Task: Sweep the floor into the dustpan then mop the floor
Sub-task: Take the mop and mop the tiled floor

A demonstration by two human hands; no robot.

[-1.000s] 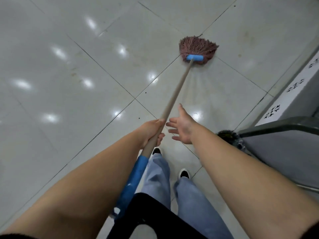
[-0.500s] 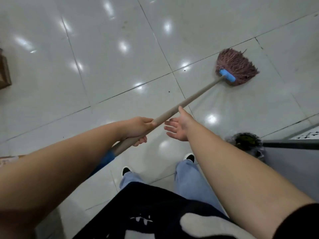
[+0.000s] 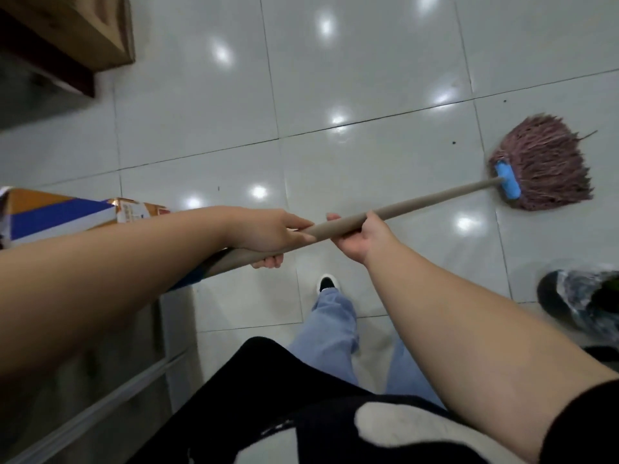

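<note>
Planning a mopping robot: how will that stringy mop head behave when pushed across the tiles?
The mop head is loose strands fanned flat, so it likely flops and trails rather than holding shape. The glossy tile floor suggests it slides easily. Both hands grip the handle, hinting at some drag.

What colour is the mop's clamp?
Bright blue clamp, against reddish-brown mop strands; head view.

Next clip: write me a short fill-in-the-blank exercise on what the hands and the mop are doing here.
1. The mop handle is held by ____ hands.
2. The right hand has its grip nearer the mop head than the ____ hand.
3. The bar joining handle to mop head is ____ in colour.

Missing words: two; left; blue
</note>
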